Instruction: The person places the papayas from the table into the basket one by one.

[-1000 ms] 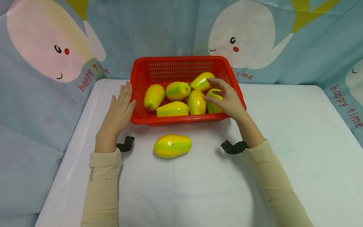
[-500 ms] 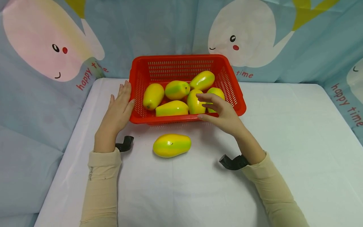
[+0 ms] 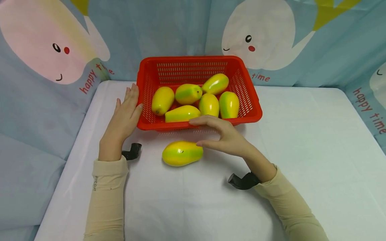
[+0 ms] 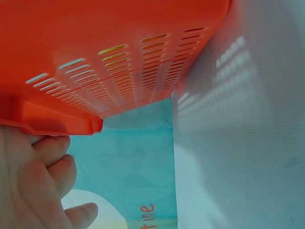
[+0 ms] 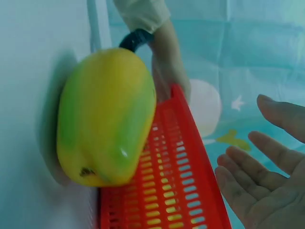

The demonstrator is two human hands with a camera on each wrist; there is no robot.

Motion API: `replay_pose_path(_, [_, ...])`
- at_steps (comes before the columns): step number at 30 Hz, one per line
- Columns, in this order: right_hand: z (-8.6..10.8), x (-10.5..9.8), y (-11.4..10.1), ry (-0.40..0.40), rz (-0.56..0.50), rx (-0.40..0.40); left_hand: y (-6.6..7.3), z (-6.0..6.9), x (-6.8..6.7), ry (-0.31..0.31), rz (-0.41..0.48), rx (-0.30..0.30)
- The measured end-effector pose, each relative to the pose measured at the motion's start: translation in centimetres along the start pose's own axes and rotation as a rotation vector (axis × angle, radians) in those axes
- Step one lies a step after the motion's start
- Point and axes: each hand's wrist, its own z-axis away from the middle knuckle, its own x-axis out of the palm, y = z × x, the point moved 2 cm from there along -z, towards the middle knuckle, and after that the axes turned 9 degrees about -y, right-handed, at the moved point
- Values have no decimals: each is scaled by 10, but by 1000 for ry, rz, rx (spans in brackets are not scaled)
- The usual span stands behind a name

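A yellow-green papaya (image 3: 181, 154) lies on the white table in front of a red plastic basket (image 3: 169, 127). My right hand (image 3: 227, 137) hovers at the papaya's right end, thumb and fingers apart, holding nothing. The right wrist view shows the same papaya (image 5: 105, 119) with a gap between it and my spread fingers. My left hand (image 3: 122, 117) rests against the basket's left rim with straight fingers. In the left wrist view its fingers (image 4: 62, 174) touch the underside of the rim. Several more papayas (image 3: 188, 94) lie inside the basket.
A blue curtain (image 3: 178, 30) with printed whales hangs directly behind the basket. Black camera mounts stick out at my left wrist (image 3: 132, 151) and right wrist (image 3: 243, 181), just above the white table (image 3: 304, 144).
My right hand has moved out of the basket, toward me and left, to the papaya on the table. My left hand has stayed at the basket's rim.
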Motion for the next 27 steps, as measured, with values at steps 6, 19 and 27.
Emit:
replay_pose_path(6, [-3, 15, 2, -108, 7, 26, -1, 1, 0, 3, 1, -10])
replay_pose_path(19, [-10, 42, 24, -274, 142, 139, -2, 0, 1, 4, 1, 5])
replay_pose_path(27, [-10, 50, 34, -302, 187, 210, 0, 0, 0, 4, 5, 0])
